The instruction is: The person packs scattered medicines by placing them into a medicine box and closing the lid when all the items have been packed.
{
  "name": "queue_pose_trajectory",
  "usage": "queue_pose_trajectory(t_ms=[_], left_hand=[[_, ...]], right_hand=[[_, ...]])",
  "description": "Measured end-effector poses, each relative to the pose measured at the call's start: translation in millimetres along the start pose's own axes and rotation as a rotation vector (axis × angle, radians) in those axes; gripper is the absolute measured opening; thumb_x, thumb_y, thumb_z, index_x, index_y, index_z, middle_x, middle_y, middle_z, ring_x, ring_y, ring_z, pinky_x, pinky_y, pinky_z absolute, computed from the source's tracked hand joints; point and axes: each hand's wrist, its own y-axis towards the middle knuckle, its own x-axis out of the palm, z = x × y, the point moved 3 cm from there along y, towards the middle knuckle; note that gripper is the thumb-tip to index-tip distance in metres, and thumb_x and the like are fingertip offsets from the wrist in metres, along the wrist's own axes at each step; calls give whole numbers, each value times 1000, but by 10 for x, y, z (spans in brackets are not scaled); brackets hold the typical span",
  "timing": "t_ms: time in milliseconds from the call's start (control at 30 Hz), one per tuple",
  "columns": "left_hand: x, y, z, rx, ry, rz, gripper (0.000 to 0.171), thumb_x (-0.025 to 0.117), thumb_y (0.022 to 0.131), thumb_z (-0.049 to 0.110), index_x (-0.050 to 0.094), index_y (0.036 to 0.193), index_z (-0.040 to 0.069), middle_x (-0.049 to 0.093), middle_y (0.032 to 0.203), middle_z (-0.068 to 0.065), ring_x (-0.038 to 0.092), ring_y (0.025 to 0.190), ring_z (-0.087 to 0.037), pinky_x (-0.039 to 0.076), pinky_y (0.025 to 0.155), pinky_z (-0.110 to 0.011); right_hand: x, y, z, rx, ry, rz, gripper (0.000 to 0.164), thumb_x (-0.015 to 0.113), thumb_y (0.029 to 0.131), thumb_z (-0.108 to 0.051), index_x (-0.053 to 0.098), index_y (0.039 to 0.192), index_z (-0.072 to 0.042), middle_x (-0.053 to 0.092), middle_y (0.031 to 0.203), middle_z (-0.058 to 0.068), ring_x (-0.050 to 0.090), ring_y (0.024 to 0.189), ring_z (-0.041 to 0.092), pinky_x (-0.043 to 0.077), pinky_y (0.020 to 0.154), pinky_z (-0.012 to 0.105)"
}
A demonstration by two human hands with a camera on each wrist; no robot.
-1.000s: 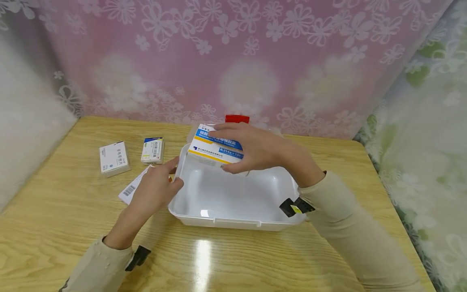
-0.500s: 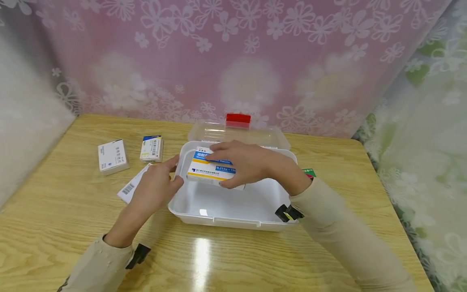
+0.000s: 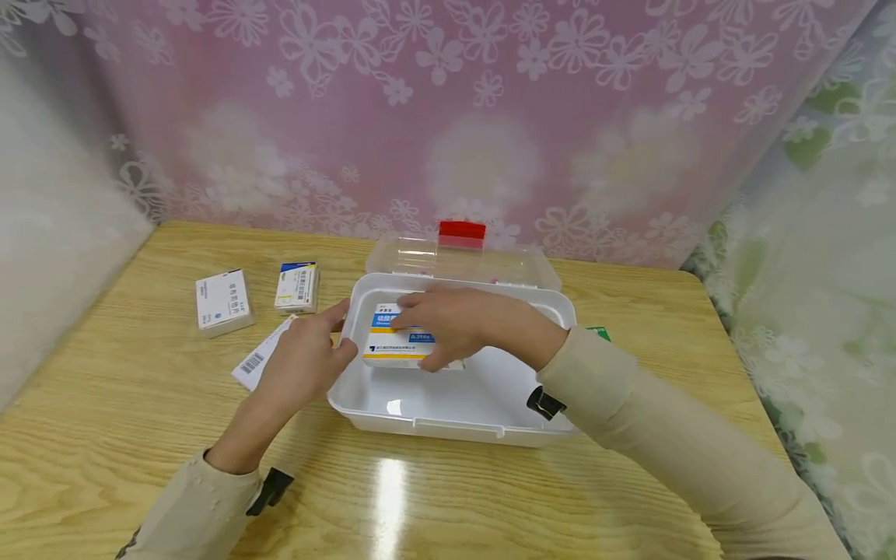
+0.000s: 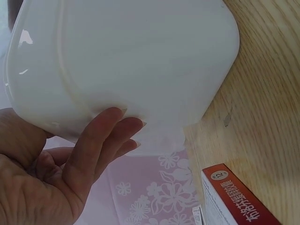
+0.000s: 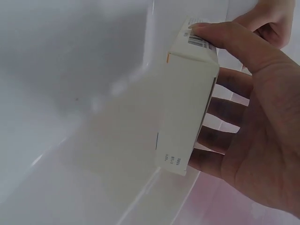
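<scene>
A white plastic storage box (image 3: 385,425) stands in the middle of the table, its clear lid (image 3: 514,267) with a red latch folded back behind it. My left hand (image 3: 301,362) holds the box's left rim; in the left wrist view its fingers (image 4: 96,136) lie against the outer wall. Inside, at the back left, my right hand (image 3: 465,323) grips a white, blue and yellow medicine box (image 3: 383,350). The right wrist view has the thumb on the carton's barcode end and the fingers behind its far side. Part of the carton's printed face is covered by the hand.
Left of the storage box lie a white medicine carton (image 3: 222,302), a smaller blue-topped carton (image 3: 296,288) and a carton with a barcode (image 3: 253,363), partly behind my left hand. A red-sided carton (image 4: 236,197) shows in the left wrist view. A green carton (image 3: 600,333) peeks out at right.
My right hand has lowered the medicine box from above the back rim down into the storage box. The left hand keeps its place on the rim.
</scene>
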Motion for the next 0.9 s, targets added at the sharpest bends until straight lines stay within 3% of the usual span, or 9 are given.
queue_pose_trajectory(t_ms=[167, 400, 667, 900], left_hand=[[-13, -3, -6, 1, -1, 8, 58, 55, 87, 5, 41, 142, -2, 64, 115, -21, 43, 49, -15, 38, 42, -29], [2, -2, -8, 8, -16, 9, 58, 55, 86, 5, 42, 143, 0, 66, 112, -19, 43, 48, -15, 38, 42, -30], [-5, 1, 6, 0, -4, 12, 59, 55, 86, 5, 42, 143, -1, 66, 111, -19, 43, 51, -16, 37, 44, -30], [-6, -11, 5, -22, -26, -1, 59, 54, 86, 4, 40, 143, -1, 63, 116, -22, 47, 54, -17, 39, 46, -31]], right_hand=[[-13, 127, -57, -13, -15, -44, 61, 68, 84, -40, 50, 140, -26, 38, 148, 2, 43, 123, 23, 36, 101, 35], [226, 291, -57, -18, 3, -69, 64, 73, 82, -41, 51, 140, -26, 42, 144, 1, 43, 122, 20, 34, 104, 34], [386, 319, -35, 6, -156, -37, 76, 70, 79, -54, 44, 145, -26, 38, 149, 0, 41, 130, 21, 32, 107, 35], [443, 335, -61, 13, -245, -21, 80, 75, 76, -51, 45, 144, -22, 42, 147, 1, 43, 126, 21, 33, 106, 33]])
